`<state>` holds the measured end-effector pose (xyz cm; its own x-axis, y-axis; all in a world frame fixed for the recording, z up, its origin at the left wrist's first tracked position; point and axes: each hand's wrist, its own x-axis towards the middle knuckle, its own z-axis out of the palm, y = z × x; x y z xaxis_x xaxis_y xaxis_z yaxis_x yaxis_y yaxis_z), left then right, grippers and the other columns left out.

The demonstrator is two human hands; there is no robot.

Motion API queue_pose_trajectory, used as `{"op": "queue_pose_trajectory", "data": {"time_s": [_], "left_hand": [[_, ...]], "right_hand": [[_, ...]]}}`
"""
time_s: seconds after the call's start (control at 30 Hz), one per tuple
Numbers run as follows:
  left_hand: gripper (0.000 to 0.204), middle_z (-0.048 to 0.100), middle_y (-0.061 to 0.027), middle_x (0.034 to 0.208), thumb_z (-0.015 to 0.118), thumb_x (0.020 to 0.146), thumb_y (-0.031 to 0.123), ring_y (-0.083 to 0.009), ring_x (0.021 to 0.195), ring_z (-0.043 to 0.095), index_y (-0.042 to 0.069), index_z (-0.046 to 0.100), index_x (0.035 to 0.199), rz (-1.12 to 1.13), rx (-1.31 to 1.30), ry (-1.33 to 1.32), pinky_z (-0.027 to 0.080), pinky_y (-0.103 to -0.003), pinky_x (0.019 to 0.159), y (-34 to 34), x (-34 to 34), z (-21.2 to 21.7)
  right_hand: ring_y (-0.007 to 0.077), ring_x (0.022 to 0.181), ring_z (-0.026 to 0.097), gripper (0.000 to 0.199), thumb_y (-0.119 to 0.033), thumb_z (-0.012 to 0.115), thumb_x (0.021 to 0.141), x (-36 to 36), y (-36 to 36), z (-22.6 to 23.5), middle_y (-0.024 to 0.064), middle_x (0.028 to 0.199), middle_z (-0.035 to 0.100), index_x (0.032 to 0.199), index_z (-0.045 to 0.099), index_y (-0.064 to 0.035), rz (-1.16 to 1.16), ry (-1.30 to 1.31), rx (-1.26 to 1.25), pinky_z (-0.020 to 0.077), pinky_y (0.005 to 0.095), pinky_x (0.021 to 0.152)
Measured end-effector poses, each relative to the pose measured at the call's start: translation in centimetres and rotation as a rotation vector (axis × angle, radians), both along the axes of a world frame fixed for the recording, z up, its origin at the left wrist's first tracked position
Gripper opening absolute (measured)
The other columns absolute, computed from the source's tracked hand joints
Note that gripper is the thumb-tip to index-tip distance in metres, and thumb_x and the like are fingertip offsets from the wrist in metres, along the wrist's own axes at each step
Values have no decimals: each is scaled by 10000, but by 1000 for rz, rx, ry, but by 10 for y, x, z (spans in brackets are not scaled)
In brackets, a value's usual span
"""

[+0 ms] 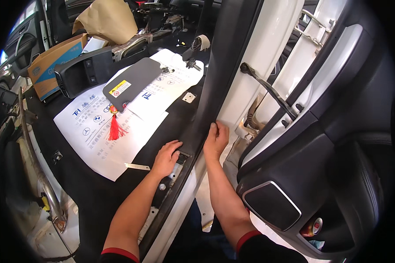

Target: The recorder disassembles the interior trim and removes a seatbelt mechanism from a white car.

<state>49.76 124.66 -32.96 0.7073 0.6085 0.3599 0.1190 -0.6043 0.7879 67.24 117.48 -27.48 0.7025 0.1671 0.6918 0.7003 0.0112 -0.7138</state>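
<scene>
My left hand (166,158) lies over the black floor carpet (105,197) at the inner side of the door sill. Its fingers are stretched out toward the foot of the pillar trim, with nothing seen in them. My right hand (216,141) is closed around the lower edge of the black pillar trim (213,94), its thumb pressed on the trim; the other fingertips are partly hidden. Beside it runs the white door pillar (245,74). A bare metal strip with a bolt (162,186) shows along the sill below my left hand.
A thin metal blade (137,166) lies left of my left hand. Printed paper mats (87,144) carry a grey sun visor (136,79) and a red tassel (115,127). Behind stand a cardboard box (48,65) and dash trim (77,74). The open door (311,166) holds a can (312,227).
</scene>
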Motion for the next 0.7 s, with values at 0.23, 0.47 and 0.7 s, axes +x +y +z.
{"op": "queue_pose_trajectory", "data": {"time_s": [0.23,0.47,0.7], "left_hand": [[368,539,-166,1406,544,958,118,-357,1291,506,83,593,1321,-6,-2,-18,388,-424,1094,1,0,-3],[363,544,-150,1403,548,954,116,-348,1287,513,99,604,1313,18,0,-11,389,-424,1093,0,0,-2],[364,550,-156,1392,550,950,111,-349,1280,518,86,601,1310,1,8,-64,392,-424,1089,1,-1,-6]], "right_hand": [[290,819,586,145,-109,614,948,-3,17,-4,130,909,598,1028,653,4,-105,170,93,477,374,760],[290,842,587,158,-119,606,960,-9,8,20,137,923,601,1040,651,10,-23,91,96,475,372,774],[284,831,582,162,-129,608,964,0,17,21,129,928,603,1026,646,16,-88,103,80,473,367,779]]}}
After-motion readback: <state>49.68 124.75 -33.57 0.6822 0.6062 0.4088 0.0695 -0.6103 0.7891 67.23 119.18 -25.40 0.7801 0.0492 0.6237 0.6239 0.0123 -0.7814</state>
